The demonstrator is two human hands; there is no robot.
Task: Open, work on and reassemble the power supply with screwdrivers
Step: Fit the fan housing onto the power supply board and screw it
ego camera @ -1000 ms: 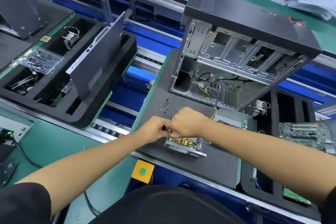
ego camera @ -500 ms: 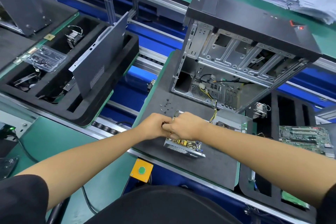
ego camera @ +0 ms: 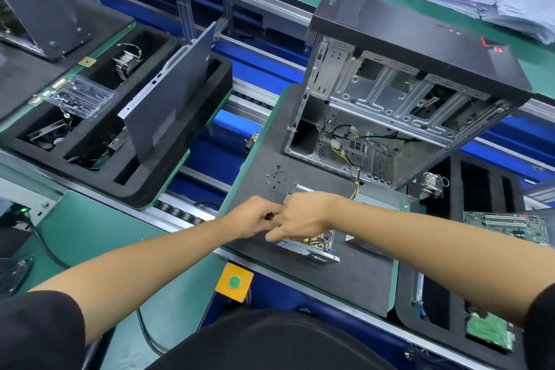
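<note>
Your two hands have stayed together over the far-left corner of the power supply (ego camera: 309,245) for the last second, and what has changed is small: your right hand (ego camera: 304,216) has slid a little to the left and now lies partly over your left hand (ego camera: 255,218), with its fingertips reaching down toward the near-left edge of the open unit. Your left hand's fingers are curled tight, and something small and dark shows between them; it may be a screw or a driver tip, but I cannot tell which. Your right hand's fingers are bent as well, and whether they pinch anything is hidden. The supply has not moved. It sits on the dark mat (ego camera: 360,279), lid off, its circuit board and coloured wires showing at the near right, with yellow leads running back into the case (ego camera: 390,117) standing just behind it. The loose screws (ego camera: 274,179) lie on the mat just beyond your hands, apparently untouched. I judge you are passing a small part between hands or setting it at that corner, so the work inside is still under way and reassembly lies ahead.
</note>
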